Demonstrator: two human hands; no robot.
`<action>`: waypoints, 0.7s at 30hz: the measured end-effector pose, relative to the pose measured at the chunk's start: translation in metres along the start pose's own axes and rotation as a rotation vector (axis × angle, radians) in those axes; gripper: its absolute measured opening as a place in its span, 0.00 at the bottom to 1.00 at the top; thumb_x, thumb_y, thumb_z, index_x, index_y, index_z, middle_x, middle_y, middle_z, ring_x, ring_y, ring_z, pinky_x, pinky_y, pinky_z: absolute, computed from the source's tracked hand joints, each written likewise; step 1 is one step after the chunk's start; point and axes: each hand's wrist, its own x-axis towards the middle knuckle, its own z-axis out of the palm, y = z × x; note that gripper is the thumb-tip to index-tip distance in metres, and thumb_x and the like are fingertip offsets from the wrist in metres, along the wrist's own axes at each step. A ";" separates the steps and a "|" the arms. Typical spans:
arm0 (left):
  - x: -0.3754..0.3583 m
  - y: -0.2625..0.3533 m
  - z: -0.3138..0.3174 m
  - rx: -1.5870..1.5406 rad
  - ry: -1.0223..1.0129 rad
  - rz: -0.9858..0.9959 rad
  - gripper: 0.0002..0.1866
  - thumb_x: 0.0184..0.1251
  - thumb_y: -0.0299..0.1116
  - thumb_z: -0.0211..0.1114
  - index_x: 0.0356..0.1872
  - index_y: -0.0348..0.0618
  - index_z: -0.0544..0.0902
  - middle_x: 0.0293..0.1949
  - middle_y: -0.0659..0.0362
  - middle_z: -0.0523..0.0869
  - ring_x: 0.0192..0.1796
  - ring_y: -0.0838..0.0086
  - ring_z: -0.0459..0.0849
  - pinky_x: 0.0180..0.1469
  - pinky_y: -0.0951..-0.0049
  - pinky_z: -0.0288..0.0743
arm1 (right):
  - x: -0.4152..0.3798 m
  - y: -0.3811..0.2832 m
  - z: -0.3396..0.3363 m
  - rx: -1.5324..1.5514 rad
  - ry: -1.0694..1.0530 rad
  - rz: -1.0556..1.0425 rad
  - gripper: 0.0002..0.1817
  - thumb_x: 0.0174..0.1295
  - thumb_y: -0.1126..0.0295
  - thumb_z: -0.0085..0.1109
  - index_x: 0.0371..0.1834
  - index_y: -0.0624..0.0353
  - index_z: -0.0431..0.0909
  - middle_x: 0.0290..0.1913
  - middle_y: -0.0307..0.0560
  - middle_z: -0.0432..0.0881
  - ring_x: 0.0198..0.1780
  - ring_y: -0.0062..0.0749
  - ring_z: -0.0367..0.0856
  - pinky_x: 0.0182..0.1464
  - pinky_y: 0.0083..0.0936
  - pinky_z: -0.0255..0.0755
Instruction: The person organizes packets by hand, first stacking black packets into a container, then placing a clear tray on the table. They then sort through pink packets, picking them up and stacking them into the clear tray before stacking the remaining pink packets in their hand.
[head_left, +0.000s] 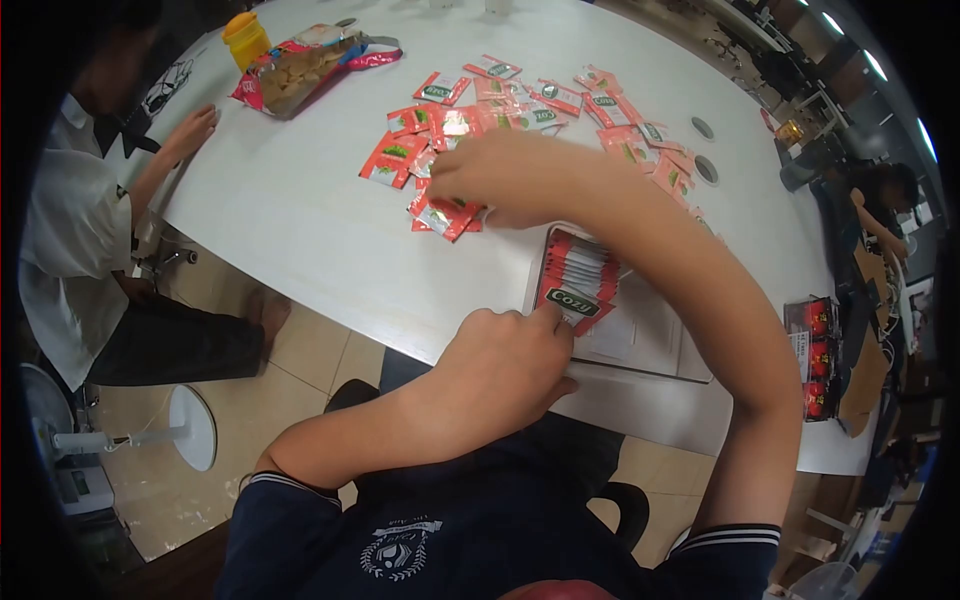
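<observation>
Near the table's front edge, my left hand (pixel 505 360) has its fingers curled at the lower end of a row of red and white Cozy sachets (pixel 580 275). The row stands packed in the left part of a clear tray (pixel 650 345). My right hand (pixel 500 178) reaches across to the loose pile of red sachets (pixel 455 125), its fingers bent down over the pile's lower left part. Whether a sachet is between those fingers is hidden. More loose sachets (pixel 625 125) lie to the right of the pile, partly behind my right forearm.
An open snack bag (pixel 305 75) and a yellow jar (pixel 246 42) stand at the back left of the white table (pixel 330 210). A person (pixel 80 220) is at the left edge, one hand on the table. Red packs (pixel 815 355) lie at the right; another person (pixel 885 200) is beyond.
</observation>
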 end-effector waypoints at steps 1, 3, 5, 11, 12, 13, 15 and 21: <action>0.000 0.000 0.001 0.009 -0.008 0.003 0.20 0.69 0.46 0.76 0.43 0.36 0.85 0.42 0.52 0.85 0.39 0.55 0.91 0.38 0.55 0.84 | 0.008 0.000 0.006 -0.030 0.016 -0.027 0.12 0.66 0.69 0.70 0.52 0.54 0.89 0.56 0.42 0.86 0.64 0.43 0.83 0.62 0.40 0.80; 0.000 -0.001 -0.001 0.019 -0.017 0.006 0.21 0.69 0.46 0.76 0.44 0.36 0.85 0.42 0.52 0.85 0.39 0.55 0.91 0.38 0.55 0.84 | 0.018 -0.001 0.012 -0.087 0.037 -0.084 0.11 0.67 0.68 0.69 0.51 0.54 0.90 0.52 0.42 0.85 0.61 0.42 0.84 0.61 0.40 0.80; 0.000 -0.002 0.000 0.010 -0.020 0.003 0.21 0.70 0.47 0.75 0.44 0.36 0.85 0.43 0.52 0.85 0.40 0.55 0.91 0.39 0.55 0.84 | 0.013 0.000 0.007 -0.077 0.071 -0.065 0.08 0.67 0.68 0.70 0.46 0.55 0.91 0.48 0.43 0.84 0.57 0.40 0.85 0.56 0.40 0.82; 0.001 -0.003 0.001 0.016 -0.015 0.017 0.21 0.70 0.47 0.76 0.44 0.36 0.85 0.43 0.52 0.85 0.40 0.55 0.91 0.39 0.55 0.84 | -0.005 0.005 0.006 -0.022 0.203 0.111 0.09 0.64 0.66 0.74 0.43 0.57 0.92 0.39 0.44 0.88 0.47 0.42 0.88 0.50 0.41 0.82; 0.001 -0.002 0.001 0.018 -0.018 0.019 0.21 0.70 0.47 0.76 0.44 0.36 0.85 0.43 0.52 0.85 0.40 0.55 0.91 0.38 0.55 0.84 | -0.013 0.005 0.000 0.009 0.245 0.117 0.10 0.63 0.66 0.75 0.44 0.57 0.92 0.38 0.44 0.89 0.46 0.42 0.88 0.50 0.40 0.82; 0.002 -0.002 0.000 0.019 -0.021 0.018 0.21 0.70 0.47 0.76 0.44 0.36 0.85 0.43 0.52 0.85 0.40 0.55 0.91 0.38 0.55 0.84 | -0.019 0.005 -0.003 0.039 0.285 0.121 0.11 0.62 0.65 0.76 0.44 0.58 0.92 0.37 0.45 0.90 0.44 0.42 0.88 0.50 0.40 0.82; 0.001 -0.001 -0.001 0.016 -0.024 0.012 0.21 0.70 0.47 0.76 0.44 0.36 0.85 0.43 0.52 0.85 0.40 0.55 0.91 0.38 0.55 0.84 | -0.025 0.015 -0.006 0.158 0.256 0.112 0.11 0.63 0.66 0.76 0.45 0.59 0.92 0.38 0.45 0.90 0.41 0.38 0.89 0.48 0.37 0.83; 0.002 -0.002 -0.002 0.010 -0.019 0.012 0.21 0.69 0.46 0.76 0.44 0.36 0.86 0.43 0.52 0.86 0.40 0.55 0.92 0.38 0.55 0.84 | -0.083 -0.021 -0.067 0.834 0.508 0.409 0.10 0.69 0.73 0.74 0.49 0.66 0.89 0.38 0.44 0.90 0.35 0.23 0.90 0.39 0.23 0.84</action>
